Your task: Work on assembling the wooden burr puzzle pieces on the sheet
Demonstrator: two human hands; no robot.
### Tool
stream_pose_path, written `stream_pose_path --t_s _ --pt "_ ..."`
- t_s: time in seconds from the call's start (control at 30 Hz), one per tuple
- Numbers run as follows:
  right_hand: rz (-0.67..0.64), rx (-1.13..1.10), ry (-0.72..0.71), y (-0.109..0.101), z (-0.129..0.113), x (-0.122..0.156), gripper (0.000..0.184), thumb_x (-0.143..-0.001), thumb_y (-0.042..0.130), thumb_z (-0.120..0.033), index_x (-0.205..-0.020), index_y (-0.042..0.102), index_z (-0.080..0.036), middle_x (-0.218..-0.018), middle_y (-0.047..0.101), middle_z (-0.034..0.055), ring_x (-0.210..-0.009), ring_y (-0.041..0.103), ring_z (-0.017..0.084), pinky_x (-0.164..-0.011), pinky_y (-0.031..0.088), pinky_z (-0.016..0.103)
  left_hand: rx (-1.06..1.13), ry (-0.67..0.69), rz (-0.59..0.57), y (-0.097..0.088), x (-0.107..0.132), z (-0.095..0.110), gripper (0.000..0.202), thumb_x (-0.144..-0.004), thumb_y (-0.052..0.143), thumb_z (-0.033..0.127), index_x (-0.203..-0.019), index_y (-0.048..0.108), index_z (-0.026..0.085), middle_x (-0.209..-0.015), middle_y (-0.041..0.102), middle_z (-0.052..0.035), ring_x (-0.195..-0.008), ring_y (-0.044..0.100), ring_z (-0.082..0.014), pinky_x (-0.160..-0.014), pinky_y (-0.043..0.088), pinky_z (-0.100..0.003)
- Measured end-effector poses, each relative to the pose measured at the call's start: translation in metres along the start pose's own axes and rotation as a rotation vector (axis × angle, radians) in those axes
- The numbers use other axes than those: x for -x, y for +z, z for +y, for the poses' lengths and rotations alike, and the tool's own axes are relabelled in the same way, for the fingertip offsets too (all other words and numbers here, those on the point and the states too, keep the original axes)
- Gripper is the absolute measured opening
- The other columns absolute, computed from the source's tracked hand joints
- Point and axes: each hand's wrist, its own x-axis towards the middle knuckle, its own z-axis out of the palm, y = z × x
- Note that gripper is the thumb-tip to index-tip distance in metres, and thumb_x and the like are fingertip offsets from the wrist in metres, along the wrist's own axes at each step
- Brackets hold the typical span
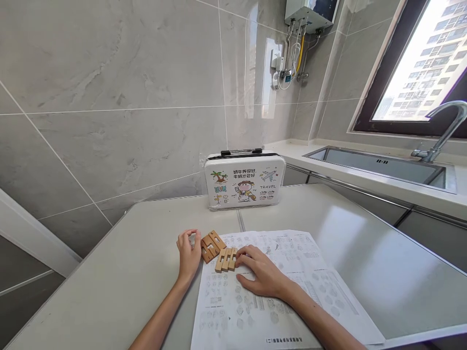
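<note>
Two clusters of notched wooden puzzle pieces lie on a white table (pixel 127 272). My left hand (pixel 188 253) rests beside the left cluster (pixel 212 245), fingers curled and thumb meeting fingertip, with nothing clearly in the pinch. My right hand (pixel 260 274) lies on a printed instruction sheet (pixel 284 291), its fingertips touching the right cluster (pixel 226 259). That hand's fingers are bent and pressed against the pieces rather than wrapped around them.
A white tin case (pixel 244 181) with cartoon travel pictures stands upright at the table's far edge against the grey tiled wall. At the right a steel sink (pixel 383 165) and tap (pixel 443 129) sit in a counter under a window.
</note>
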Motion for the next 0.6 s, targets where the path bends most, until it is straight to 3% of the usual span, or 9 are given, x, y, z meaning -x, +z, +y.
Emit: stream_pose_path --t_s 0.13,0.23,0.33,0.43,0.6 --pt "0.027 -0.095 0.011 0.002 0.002 -0.002 0.032 -0.083 0.058 -0.009 -0.108 0.066 -0.027 -0.119 0.066 0.0060 -0.111 0.062 0.025 -0.097 0.050 0.042 0.007 -0.031 -0.011 0.001 -0.003 -0.005 0.039 -0.092 0.051 0.060 -0.103 0.062 0.024 -0.122 0.056 -0.0115 -0.123 0.051 -0.0326 -0.093 0.050 -0.047" --pt "0.169 -0.125 0.127 0.003 0.011 -0.004 0.029 -0.082 0.048 -0.004 -0.093 0.066 -0.024 -0.103 0.068 0.0048 -0.095 0.065 0.022 -0.083 0.052 0.035 0.009 -0.026 -0.032 0.003 -0.004 -0.007 0.037 -0.090 0.053 0.058 -0.103 0.063 0.024 -0.122 0.057 -0.0112 -0.121 0.052 -0.0324 -0.091 0.050 -0.046" --pt "0.275 -0.066 0.266 0.003 0.022 -0.004 0.027 -0.083 0.043 -0.005 -0.082 0.064 -0.023 -0.085 0.067 0.0026 -0.070 0.060 0.018 -0.065 0.046 0.031 0.013 -0.024 -0.050 0.004 -0.004 -0.010 0.034 -0.090 0.054 0.054 -0.103 0.063 0.023 -0.121 0.058 -0.0113 -0.119 0.053 -0.0318 -0.092 0.051 -0.046" --pt "0.271 -0.033 0.355 0.002 0.028 -0.003 0.028 -0.082 0.042 -0.006 -0.073 0.062 -0.023 -0.073 0.066 0.0003 -0.066 0.058 0.018 -0.064 0.043 0.030 0.020 -0.029 -0.064 0.004 -0.005 -0.014 0.031 -0.091 0.053 0.048 -0.104 0.063 0.022 -0.120 0.060 -0.0115 -0.116 0.057 -0.0305 -0.091 0.051 -0.045" --pt "0.225 -0.054 0.386 0.001 0.028 -0.003 0.029 -0.082 0.042 -0.008 -0.069 0.062 -0.024 -0.070 0.068 -0.0006 -0.063 0.059 0.018 -0.060 0.042 0.029 0.033 -0.035 -0.043 0.006 -0.006 -0.020 0.023 -0.092 0.053 0.039 -0.106 0.062 0.023 -0.116 0.065 -0.0103 -0.110 0.062 -0.0266 -0.089 0.053 -0.042"
